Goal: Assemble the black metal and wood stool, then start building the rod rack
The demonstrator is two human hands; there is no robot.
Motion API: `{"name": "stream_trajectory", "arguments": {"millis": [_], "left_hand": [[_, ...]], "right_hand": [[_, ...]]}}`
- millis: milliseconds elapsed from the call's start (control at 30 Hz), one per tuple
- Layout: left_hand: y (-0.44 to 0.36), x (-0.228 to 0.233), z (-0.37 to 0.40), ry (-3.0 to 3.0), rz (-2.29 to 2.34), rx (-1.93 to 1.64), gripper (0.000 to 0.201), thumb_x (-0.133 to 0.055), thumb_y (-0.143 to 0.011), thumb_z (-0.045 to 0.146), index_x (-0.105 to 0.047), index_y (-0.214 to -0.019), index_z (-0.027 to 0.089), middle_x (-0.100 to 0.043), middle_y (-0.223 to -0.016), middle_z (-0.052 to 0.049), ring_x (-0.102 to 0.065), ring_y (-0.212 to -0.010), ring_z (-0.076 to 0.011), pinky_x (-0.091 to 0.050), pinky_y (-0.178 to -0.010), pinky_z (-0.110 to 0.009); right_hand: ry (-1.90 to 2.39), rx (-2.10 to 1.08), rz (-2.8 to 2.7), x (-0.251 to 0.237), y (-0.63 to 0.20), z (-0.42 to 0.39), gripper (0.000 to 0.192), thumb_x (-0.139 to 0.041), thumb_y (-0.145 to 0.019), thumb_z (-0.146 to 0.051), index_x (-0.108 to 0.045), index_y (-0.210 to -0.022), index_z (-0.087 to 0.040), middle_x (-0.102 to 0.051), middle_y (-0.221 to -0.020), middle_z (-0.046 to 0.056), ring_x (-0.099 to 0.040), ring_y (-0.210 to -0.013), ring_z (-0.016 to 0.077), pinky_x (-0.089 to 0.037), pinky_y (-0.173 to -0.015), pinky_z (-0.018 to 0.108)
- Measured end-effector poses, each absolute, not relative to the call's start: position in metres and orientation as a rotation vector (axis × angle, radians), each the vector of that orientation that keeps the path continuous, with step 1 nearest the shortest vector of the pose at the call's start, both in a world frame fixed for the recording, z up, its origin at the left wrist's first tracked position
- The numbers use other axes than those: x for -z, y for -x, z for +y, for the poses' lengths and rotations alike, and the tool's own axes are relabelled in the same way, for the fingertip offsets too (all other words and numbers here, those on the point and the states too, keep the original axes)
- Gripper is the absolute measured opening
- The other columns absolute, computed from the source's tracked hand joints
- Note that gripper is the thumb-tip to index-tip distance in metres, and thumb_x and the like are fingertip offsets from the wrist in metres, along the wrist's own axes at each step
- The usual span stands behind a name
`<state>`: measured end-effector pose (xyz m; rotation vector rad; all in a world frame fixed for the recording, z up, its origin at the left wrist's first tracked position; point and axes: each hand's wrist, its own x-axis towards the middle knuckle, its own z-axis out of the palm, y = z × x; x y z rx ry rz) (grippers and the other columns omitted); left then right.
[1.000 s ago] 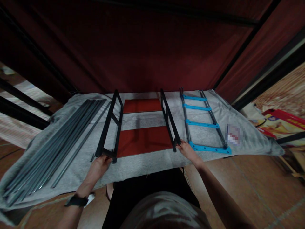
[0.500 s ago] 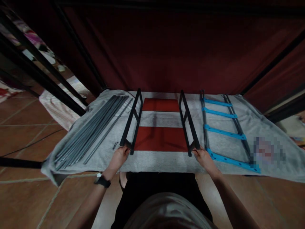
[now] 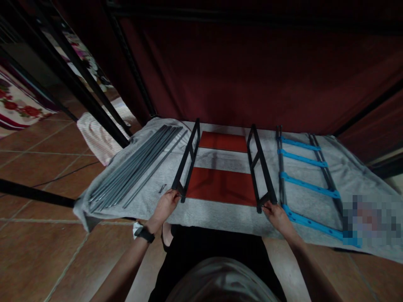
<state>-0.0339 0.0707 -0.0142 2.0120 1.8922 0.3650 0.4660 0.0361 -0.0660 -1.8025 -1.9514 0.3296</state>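
Note:
Two red boards, a near one (image 3: 222, 184) and a far one (image 3: 223, 141), lie between a left black side frame (image 3: 180, 171) and a right black side frame (image 3: 266, 174). Both frames stand on edge along the ends of the boards. My left hand (image 3: 167, 204) is closed on the near end of the left frame. At the near end of the right frame, my right hand (image 3: 276, 214) is closed in the same way. The fingertips are partly hidden behind the frame ends. A small dark metal piece (image 3: 162, 188) lies on the cloth close to my left hand.
Several grey metal tubes (image 3: 138, 165) lie bundled at the left of the grey cloth (image 3: 217, 216). At the right lie blue connector bars (image 3: 310, 191) joined to dark rods. A black pole (image 3: 37, 193) juts in from the left; dark red fabric (image 3: 236, 75) hangs behind.
The view has turned a little to the left, so the things on the cloth appear farther right. Both hands stay at the near ends of the black frames.

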Motion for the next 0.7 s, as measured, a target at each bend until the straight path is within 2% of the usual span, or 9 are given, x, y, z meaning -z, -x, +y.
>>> {"name": "stream_trajectory", "arguments": {"millis": [100, 267, 467, 700], "left_hand": [[0.033, 0.015, 0.071, -1.982, 1.922, -0.360, 0.018, -0.052, -0.092, 0.020, -0.067, -0.098, 0.015, -0.071, -0.094, -0.011, -0.069, -0.093, -0.0234, -0.053, -0.084, -0.033], [0.032, 0.016, 0.074, -2.023, 1.896, -0.333, 0.019, -0.049, -0.092, 0.015, -0.068, -0.090, 0.016, -0.071, -0.094, -0.012, -0.069, -0.095, -0.0233, -0.052, -0.087, -0.034], [0.034, 0.013, 0.077, -1.980, 1.908, -0.345, 0.013, -0.056, -0.089, 0.017, -0.068, -0.093, 0.018, -0.071, -0.090, -0.008, -0.069, -0.090, -0.0203, -0.052, -0.083, -0.030], [0.025, 0.000, 0.078, -2.055, 1.928, -0.207, 0.022, -0.048, -0.091, 0.012, -0.070, -0.091, 0.016, -0.073, -0.092, -0.013, -0.071, -0.094, -0.0238, -0.052, -0.086, -0.033]], "right_hand": [[1.793, -0.321, -1.940, 0.066, -0.465, 0.037, 0.022, -0.046, -0.088, -0.030, -0.066, -0.086, -0.020, -0.072, -0.088, 0.013, -0.073, -0.088, 0.0275, -0.058, -0.085, 0.040], [1.796, -0.315, -1.954, 0.064, -0.463, 0.035, 0.023, -0.046, -0.089, -0.029, -0.068, -0.089, -0.021, -0.074, -0.093, 0.013, -0.073, -0.087, 0.0268, -0.059, -0.083, 0.040], [1.843, -0.250, -1.903, 0.063, -0.459, 0.032, 0.020, -0.049, -0.088, -0.030, -0.067, -0.089, -0.021, -0.073, -0.096, 0.013, -0.070, -0.100, 0.0283, -0.057, -0.094, 0.042], [1.830, -0.280, -1.918, 0.067, -0.459, 0.034, 0.024, -0.046, -0.090, -0.030, -0.068, -0.088, -0.021, -0.073, -0.094, 0.013, -0.072, -0.094, 0.0280, -0.057, -0.092, 0.042]]}}
